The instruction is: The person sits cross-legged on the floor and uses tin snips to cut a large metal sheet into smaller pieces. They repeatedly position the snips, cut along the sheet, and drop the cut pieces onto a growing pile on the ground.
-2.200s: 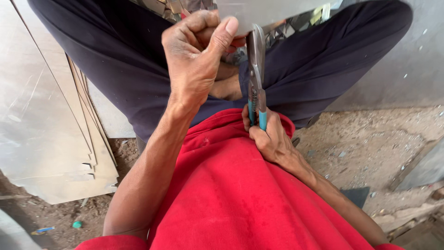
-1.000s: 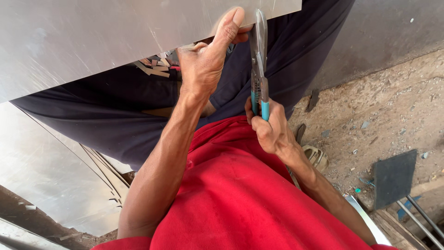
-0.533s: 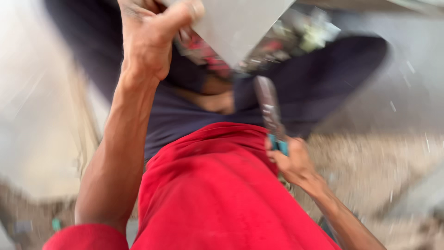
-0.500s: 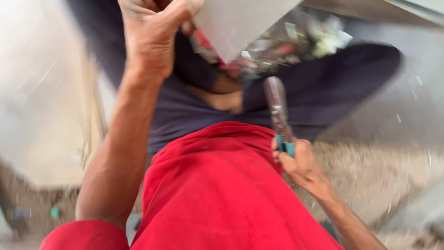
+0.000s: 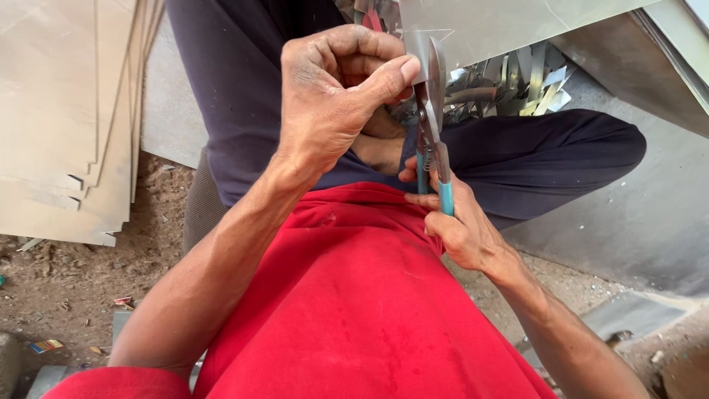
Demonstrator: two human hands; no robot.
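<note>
The person sits cross-legged on the dirt floor (image 5: pixel 66 281), red shirt (image 5: pixel 354 295) filling the lower view. The left hand (image 5: pixel 336 103) is curled tight, thumb pressed to the forefinger, pinching the edge of a metal sheet (image 5: pixel 502 22) just left of the snips (image 5: pixel 432 118). The right hand (image 5: pixel 461 225), directly below the snips' blades, has its fingers (image 5: pixel 421 199) wrapped round the teal handles, which stand close together; the blades point up and meet the sheet's lower edge. Behind the snips, on the dark trousers (image 5: pixel 546 148), lies a heap of shiny metal offcuts (image 5: pixel 517 81). Well left of the snips, a stack of flat sheets (image 5: pixel 59 111) leans, its lower corners resting on the floor.
</note>
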